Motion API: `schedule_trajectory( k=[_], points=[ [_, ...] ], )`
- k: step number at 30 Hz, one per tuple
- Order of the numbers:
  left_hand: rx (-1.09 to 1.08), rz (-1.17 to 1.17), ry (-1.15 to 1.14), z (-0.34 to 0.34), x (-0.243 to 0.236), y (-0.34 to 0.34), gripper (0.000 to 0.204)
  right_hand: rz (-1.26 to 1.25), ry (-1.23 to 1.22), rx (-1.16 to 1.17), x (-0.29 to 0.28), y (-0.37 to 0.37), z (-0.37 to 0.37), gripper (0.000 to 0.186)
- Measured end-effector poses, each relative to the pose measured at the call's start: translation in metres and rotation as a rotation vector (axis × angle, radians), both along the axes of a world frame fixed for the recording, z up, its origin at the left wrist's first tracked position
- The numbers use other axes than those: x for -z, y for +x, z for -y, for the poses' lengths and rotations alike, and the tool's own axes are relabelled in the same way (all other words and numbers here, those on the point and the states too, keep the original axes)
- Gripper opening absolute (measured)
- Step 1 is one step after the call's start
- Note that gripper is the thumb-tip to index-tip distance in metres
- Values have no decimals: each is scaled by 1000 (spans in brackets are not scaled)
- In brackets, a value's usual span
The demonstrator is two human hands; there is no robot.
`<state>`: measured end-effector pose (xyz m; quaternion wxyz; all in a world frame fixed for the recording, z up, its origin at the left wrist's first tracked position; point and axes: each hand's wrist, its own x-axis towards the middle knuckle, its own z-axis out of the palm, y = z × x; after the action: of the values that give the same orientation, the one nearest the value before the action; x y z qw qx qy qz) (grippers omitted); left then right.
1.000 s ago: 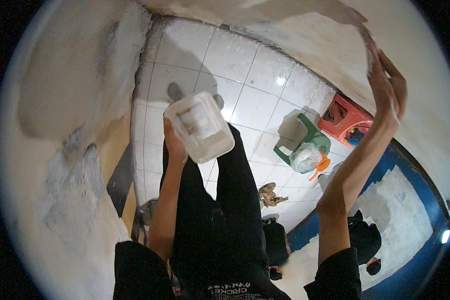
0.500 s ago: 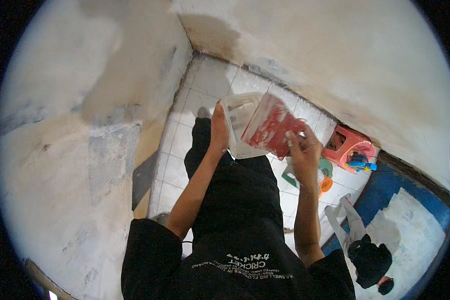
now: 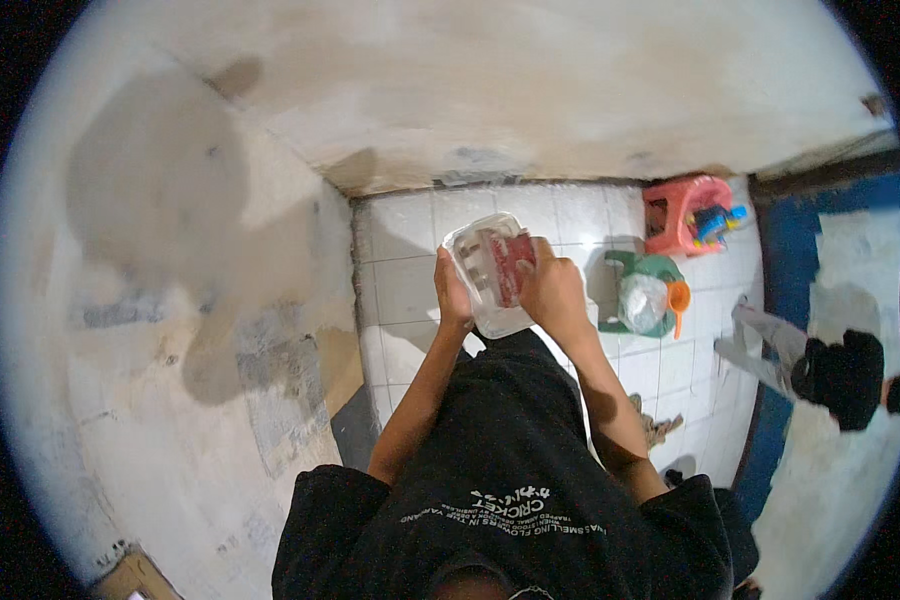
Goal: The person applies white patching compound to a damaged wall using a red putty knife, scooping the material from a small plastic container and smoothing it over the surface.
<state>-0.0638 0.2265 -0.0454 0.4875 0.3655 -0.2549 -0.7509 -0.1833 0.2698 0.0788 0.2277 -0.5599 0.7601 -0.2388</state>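
My left hand [image 3: 454,292] grips the side of a clear, rounded rectangular plastic tub [image 3: 507,318], holding it up in front of my body. Inside the tub, white streaks or remnants show along its bottom. My right hand [image 3: 556,290] is closed on a flat red scraper [image 3: 510,268] smeared with white paste. The scraper's blade reaches down into the tub over its right half; whether its edge touches the bottom I cannot tell.
On the tiled floor at right stand a green container [image 3: 660,265] with a clear plastic bag, an orange scoop [image 3: 678,298], and a pink stool [image 3: 658,215] holding blue items. Patchy walls [image 3: 530,110] border the floor. Another person [image 3: 840,375] is at far right.
The scraper has gone from above the tub's right edge into the tub. The view has turned, and the stool and green container now appear higher up.
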Motion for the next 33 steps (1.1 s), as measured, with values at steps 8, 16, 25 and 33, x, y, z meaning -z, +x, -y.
schedule_trajectory(
  k=[8, 16, 25, 33],
  points=[
    [229, -240, 227, -83, -2, -56, 54, -191, 2, 95, -7, -16, -97, 37],
    [422, -3, 122, -126, -2, -131, 51, -172, 30, 296, -1, -85, -160, 27],
    [745, -32, 109, -213, -3, -281, 61, -198, 40, 479, 39, -226, -259, 27],
    [828, 270, -41, -280, 58, -403, 64, -93, 164, 711, 60, -348, -333, 23]
  ],
)
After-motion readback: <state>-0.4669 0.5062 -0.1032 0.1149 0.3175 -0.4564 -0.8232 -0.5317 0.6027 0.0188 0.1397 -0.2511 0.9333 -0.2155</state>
